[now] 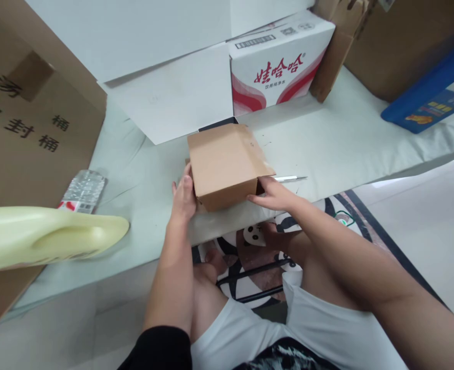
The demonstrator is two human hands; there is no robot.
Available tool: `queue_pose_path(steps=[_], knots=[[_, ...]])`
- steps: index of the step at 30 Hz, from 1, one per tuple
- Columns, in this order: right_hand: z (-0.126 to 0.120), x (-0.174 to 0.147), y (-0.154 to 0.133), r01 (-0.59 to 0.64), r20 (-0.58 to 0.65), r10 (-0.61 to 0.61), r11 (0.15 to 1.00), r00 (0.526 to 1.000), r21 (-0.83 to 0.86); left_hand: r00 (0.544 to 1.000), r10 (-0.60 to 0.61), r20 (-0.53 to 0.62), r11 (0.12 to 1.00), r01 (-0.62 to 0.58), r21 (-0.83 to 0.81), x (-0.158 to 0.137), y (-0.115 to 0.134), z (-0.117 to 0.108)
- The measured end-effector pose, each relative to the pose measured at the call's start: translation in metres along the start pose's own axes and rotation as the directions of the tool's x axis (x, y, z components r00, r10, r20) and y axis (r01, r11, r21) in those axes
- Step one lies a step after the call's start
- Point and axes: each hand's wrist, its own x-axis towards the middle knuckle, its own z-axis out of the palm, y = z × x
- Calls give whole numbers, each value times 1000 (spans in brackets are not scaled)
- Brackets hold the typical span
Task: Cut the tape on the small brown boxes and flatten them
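A small brown cardboard box (227,154) lies near the front edge of the cloth-covered surface, its top panel facing up. Along its left side, my left hand (184,198) presses with the thumb up, and some of its fingers are hidden by the box. My right hand (271,194) grips the right front corner, with a finger along the front face. Between them the two hands hold the box. Just right of the box lies a thin white pen-like tool (288,178) with a pointed grey tip, partly hidden behind my right hand.
Behind stand a white carton (173,97) and a red-and-white water carton (277,72). To the left are a large brown carton (30,149), a clear bottle (82,191) and a pale yellow jug (57,236). A blue package (431,97) sits at right on the pale cloth (338,149).
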Motion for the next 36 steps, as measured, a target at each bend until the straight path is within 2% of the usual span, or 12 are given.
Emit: queue_pose_path(steps=[5,10,15,18,22,25,27,29,30,32,34,36], knots=[[-1,0,-3,-125,-92,134,987,987,99,983,-158,-92,948,124,-294,7,9,3],[-5,3,-2,-264,-326,281,960,903,95,973,-60,-224,977,12,-211,8,15,-1],[-11,2,3,-162,-405,297,929,865,333,988,104,-117,985,-119,-129,4,25,5],[-13,3,4,-87,-396,319,860,861,502,994,108,-33,989,-110,-94,2,27,8],[-13,5,2,-68,-382,342,814,859,576,999,5,-49,995,-10,-98,2,30,3],[-11,6,2,-77,-391,367,805,844,588,984,-119,-130,930,64,-362,3,35,-9],[-11,7,4,-77,-411,394,792,822,606,971,-238,-26,821,187,-539,5,37,-18],[-11,8,6,-72,-445,426,781,787,620,941,-319,114,748,323,-580,7,33,-25],[-11,8,8,-65,-460,435,777,774,626,934,-339,114,757,343,-557,9,30,-27],[-11,8,10,-39,-475,435,767,765,640,945,-326,-9,838,284,-467,10,21,-27],[-12,7,11,-9,-453,414,746,790,666,955,-274,-110,906,218,-362,10,11,-24],[-13,4,10,7,-398,384,712,833,702,964,-249,-88,921,208,-330,8,4,-20]])
